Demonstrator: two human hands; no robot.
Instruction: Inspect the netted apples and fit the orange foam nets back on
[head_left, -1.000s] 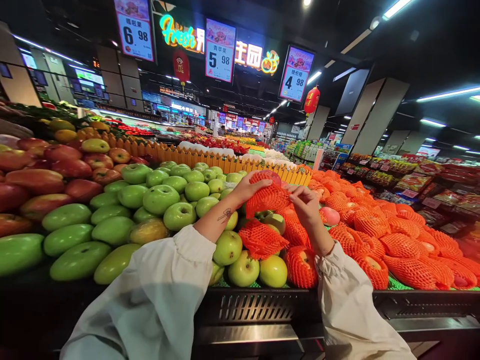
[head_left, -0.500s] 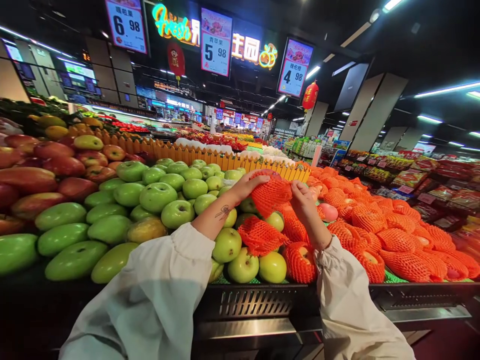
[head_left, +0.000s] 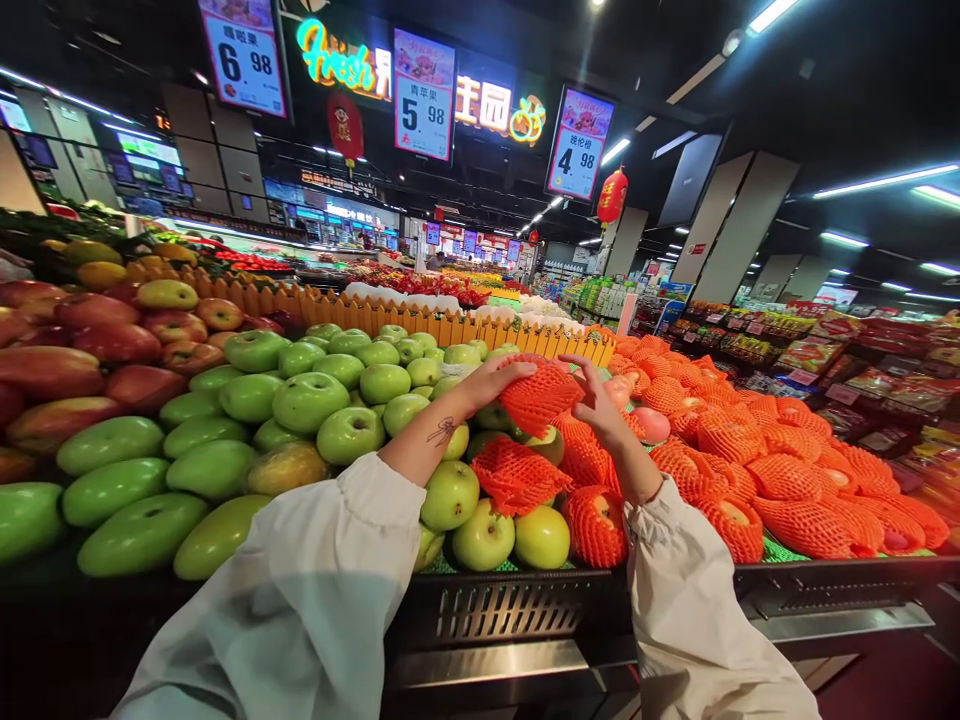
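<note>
Net sleeve, orange-red and rounded as though fruit sits inside, is located above the near right part of the green apples, beside the border with the netted fruit pile. The mesh conceals most of its contents. The left hand holds it from the left, thumb laid across the upper side, remaining fingers largely hidden behind; this grip appears intended to steady the sleeve and leave its right edge accessible. The right hand stands at that edge with index finger extended and thumb apart, the gap wide. Contact between thumb and mesh cannot be confirmed. Its position suggests it is kept close for working the edge of the mesh.

Directly below, a second sleeve lies crumpled over several apples, partly covering them and occupying the space nearest the hands. One netted fruit sits at the front, just left of the right cuff; the right forearm screens part of the pile behind.

Further out, red apples are heaped at the left. A yellow picket fence closes off the rear, presumably to retain the stock. The slotted front of the table bounds the near side.
</note>
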